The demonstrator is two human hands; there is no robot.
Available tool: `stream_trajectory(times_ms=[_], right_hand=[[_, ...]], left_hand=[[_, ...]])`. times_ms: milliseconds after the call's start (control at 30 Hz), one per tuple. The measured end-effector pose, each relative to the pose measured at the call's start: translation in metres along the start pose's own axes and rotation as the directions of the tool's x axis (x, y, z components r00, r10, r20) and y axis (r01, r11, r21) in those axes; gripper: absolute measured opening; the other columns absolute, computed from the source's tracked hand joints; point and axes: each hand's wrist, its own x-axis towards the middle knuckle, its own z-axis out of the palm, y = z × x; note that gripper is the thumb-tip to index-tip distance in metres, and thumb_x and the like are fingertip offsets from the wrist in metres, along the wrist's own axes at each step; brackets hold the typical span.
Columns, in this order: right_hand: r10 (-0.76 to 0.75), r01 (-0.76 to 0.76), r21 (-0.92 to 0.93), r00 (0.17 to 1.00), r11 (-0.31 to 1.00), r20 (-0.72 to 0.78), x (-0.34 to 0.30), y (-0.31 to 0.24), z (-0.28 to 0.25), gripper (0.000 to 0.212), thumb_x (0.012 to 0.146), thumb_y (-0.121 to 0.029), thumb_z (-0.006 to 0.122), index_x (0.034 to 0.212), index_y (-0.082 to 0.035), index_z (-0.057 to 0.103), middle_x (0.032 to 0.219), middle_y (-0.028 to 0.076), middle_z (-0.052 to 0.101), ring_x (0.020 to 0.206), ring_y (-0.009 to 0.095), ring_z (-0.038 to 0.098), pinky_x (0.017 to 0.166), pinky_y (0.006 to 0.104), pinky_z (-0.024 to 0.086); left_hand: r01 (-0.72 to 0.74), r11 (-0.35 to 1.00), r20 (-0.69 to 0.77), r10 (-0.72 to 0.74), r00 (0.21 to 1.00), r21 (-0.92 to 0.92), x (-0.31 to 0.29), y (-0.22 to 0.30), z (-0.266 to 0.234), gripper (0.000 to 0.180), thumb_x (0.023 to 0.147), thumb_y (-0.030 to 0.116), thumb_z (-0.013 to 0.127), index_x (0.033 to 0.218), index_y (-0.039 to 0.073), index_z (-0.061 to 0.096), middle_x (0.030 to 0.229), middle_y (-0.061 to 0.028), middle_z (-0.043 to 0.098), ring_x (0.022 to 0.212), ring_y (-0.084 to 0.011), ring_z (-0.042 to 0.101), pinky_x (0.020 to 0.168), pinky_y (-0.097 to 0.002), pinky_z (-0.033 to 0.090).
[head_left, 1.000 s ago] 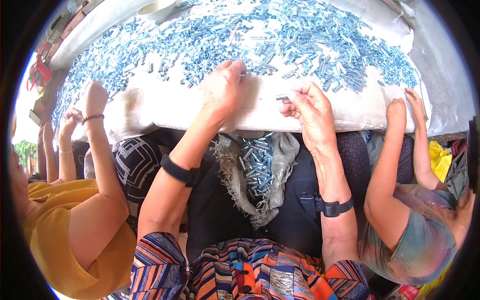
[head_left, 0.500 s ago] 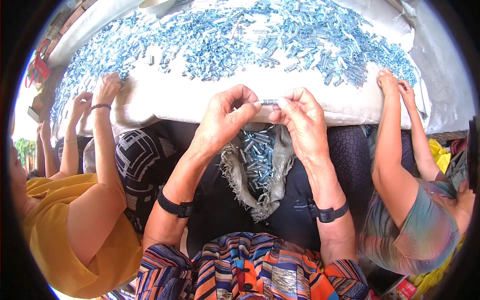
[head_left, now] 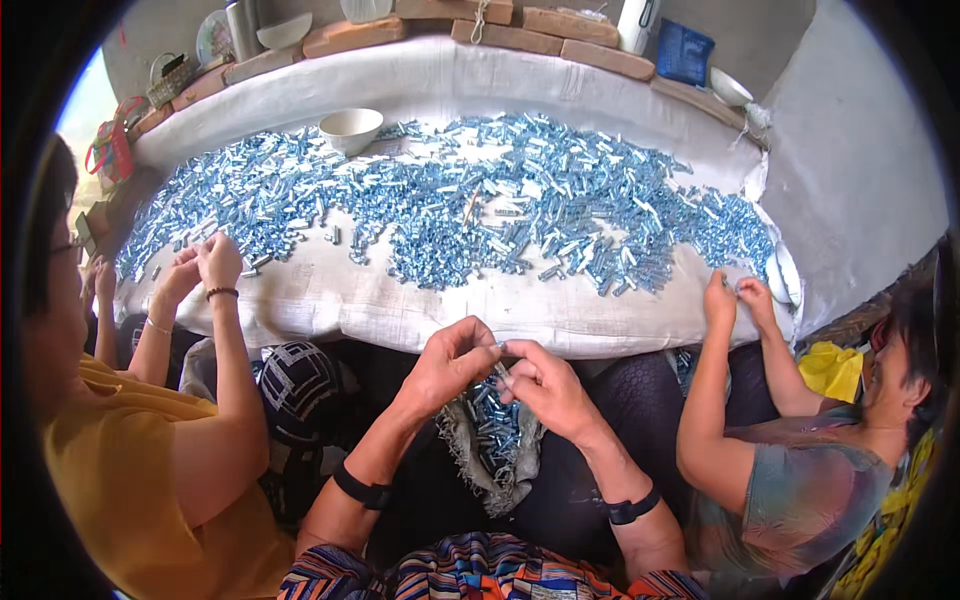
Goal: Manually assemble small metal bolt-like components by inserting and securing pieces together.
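Note:
Above my lap, my left hand (head_left: 452, 368) is closed in a pinch at the upper end of a small silvery metal tube (head_left: 502, 371). My right hand (head_left: 548, 392) grips the same tube from the other side, its fingers partly covering it. The piece is tilted, and its fine detail is too small to make out. Just below both hands, a frayed grey cloth pouch (head_left: 522, 468) lies in my lap, with many similar bluish metal pieces (head_left: 497, 425) inside.
A white-cloth-covered table (head_left: 300, 300) carries a wide spread of metal pieces (head_left: 430, 250) and a pale bowl (head_left: 351, 130). Bricks (head_left: 355, 35) line its far edge. Co-workers handle pieces at left (head_left: 210, 268) and right (head_left: 735, 295), their arms close to mine.
The view has tipped up, showing the table's far edge. The tube, level between my fingertips before, is now tilted, and my right hand has turned inward, closer to my left.

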Motion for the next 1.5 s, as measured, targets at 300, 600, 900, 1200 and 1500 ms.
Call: stream_trajectory(times_ms=[300,600,900,1200,1500], right_hand=[[0.088,-0.030,0.497,0.992,0.867,-0.095,-0.020,-0.018,-0.006,0.019,0.089,-0.003,0.051,0.107,-0.001,0.052,0.087,0.008,0.063,0.077,0.013,0.061,0.069,0.0249,0.049],[0.036,0.122,0.630,0.972,0.767,-0.233,-0.032,-0.007,-0.007,0.008,0.089,-0.008,0.058,0.093,-0.005,0.052,0.082,0.005,0.061,0.072,0.012,0.060,0.068,0.0260,0.049],[0.052,0.006,0.855,0.998,0.519,-0.038,-0.053,0.008,-0.004,0.005,0.090,-0.009,0.054,0.093,-0.007,0.052,0.083,0.007,0.061,0.074,0.017,0.062,0.068,0.0306,0.051],[-0.018,0.142,0.756,0.985,0.639,-0.170,-0.046,0.007,-0.002,0.008,0.091,-0.011,0.055,0.095,-0.004,0.051,0.085,0.008,0.062,0.075,0.017,0.063,0.071,0.0297,0.052],[0.016,0.118,0.745,0.985,0.657,-0.170,-0.044,0.030,0.004,0.008,0.091,-0.010,0.056,0.092,-0.003,0.053,0.081,0.007,0.060,0.069,0.014,0.059,0.068,0.0265,0.049]], left_hand=[[0.010,1.000,0.063,-0.011,0.998,0.028,-0.017,0.001,0.014,0.010,0.084,0.012,0.060,0.081,0.005,0.054,0.070,0.0021,0.052,0.063,-0.0052,0.047,0.057,-0.0215,0.038],[0.024,0.998,0.137,-0.032,0.990,0.059,-0.026,0.007,0.032,0.009,0.083,0.012,0.057,0.082,0.002,0.057,0.074,-0.0011,0.056,0.066,-0.0067,0.050,0.062,-0.0214,0.042],[0.037,0.995,0.204,-0.056,0.977,0.096,-0.039,0.004,0.034,0.009,0.084,0.012,0.058,0.082,0.003,0.057,0.072,0.0010,0.056,0.064,-0.0059,0.053,0.059,-0.0207,0.044],[-0.074,0.995,0.074,0.069,0.995,0.062,-0.037,0.002,0.041,0.017,0.087,0.014,0.060,0.096,0.001,0.062,0.080,-0.0006,0.062,0.067,-0.0070,0.056,0.064,-0.0208,0.046],[-0.052,0.994,-0.023,0.050,0.999,-0.097,-0.035,-0.024,0.035,0.011,0.086,0.011,0.063,0.092,0.002,0.062,0.079,-0.0026,0.062,0.067,-0.0092,0.058,0.065,-0.0222,0.047]])
